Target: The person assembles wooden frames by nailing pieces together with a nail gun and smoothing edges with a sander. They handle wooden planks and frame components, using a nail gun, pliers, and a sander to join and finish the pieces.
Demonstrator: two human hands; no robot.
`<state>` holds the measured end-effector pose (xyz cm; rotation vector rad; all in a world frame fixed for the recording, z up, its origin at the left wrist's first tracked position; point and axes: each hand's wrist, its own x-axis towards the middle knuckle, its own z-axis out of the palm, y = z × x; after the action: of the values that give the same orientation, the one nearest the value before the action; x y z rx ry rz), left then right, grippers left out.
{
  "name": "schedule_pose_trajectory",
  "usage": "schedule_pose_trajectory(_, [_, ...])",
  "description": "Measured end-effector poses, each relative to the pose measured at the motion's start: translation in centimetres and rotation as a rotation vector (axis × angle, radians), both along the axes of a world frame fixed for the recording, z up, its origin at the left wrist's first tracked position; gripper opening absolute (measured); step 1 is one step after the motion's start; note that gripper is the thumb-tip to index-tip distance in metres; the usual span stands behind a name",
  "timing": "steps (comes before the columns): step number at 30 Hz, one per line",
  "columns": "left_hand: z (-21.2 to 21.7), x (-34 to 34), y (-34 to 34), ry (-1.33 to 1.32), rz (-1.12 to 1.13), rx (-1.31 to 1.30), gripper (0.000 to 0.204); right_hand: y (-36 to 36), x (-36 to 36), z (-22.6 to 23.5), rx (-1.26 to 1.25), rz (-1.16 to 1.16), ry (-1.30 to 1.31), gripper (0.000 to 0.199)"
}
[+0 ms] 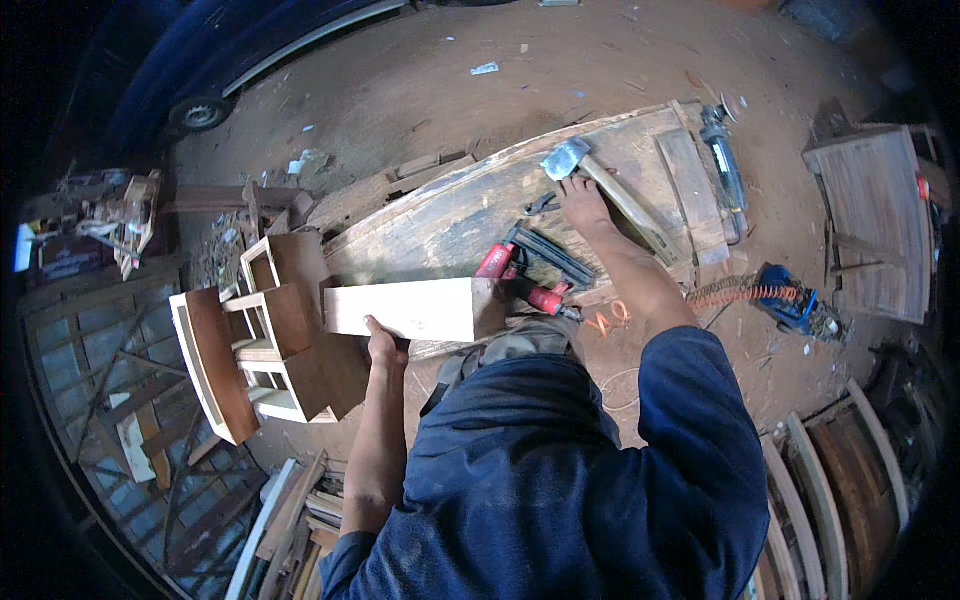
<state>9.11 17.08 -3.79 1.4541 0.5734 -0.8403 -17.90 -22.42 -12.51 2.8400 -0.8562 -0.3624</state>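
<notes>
My left hand (387, 345) is closed on the near edge of a pale wooden drawer box (405, 308), thumb on its light face. The box lies sideways in front of my waist. Over the workbench, my right hand (582, 205) reaches out with its fingers extended at the head end of a hammer (632, 205). The hammer has a metal head and a long wooden handle. Beside that hand lie dark-handled pliers (541, 205). A red and black nail gun (540, 262) rests between the box and my right forearm.
Wooden cabinet frames (275, 345) stand at the left end of the worn bench (450, 215). An angle grinder (724, 165) lies at its right end. An orange coiled hose (740, 294) crosses the right side. Wooden pieces (840, 500) stand at lower right; a vehicle is parked upper left.
</notes>
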Motion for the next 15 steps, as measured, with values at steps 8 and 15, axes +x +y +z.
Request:
schedule_pose_trajectory(8, [0.6,-1.5,3.8,0.069,-0.051,-0.096,0.07,0.3,-0.6,-1.1,-0.01,0.062,0.068,0.029])
schedule_pose_trajectory(15, [-0.2,-0.4,6.8,0.268,-0.342,0.093,0.077,1.6,-0.4,4.6,0.34,-0.152,-0.469,0.044])
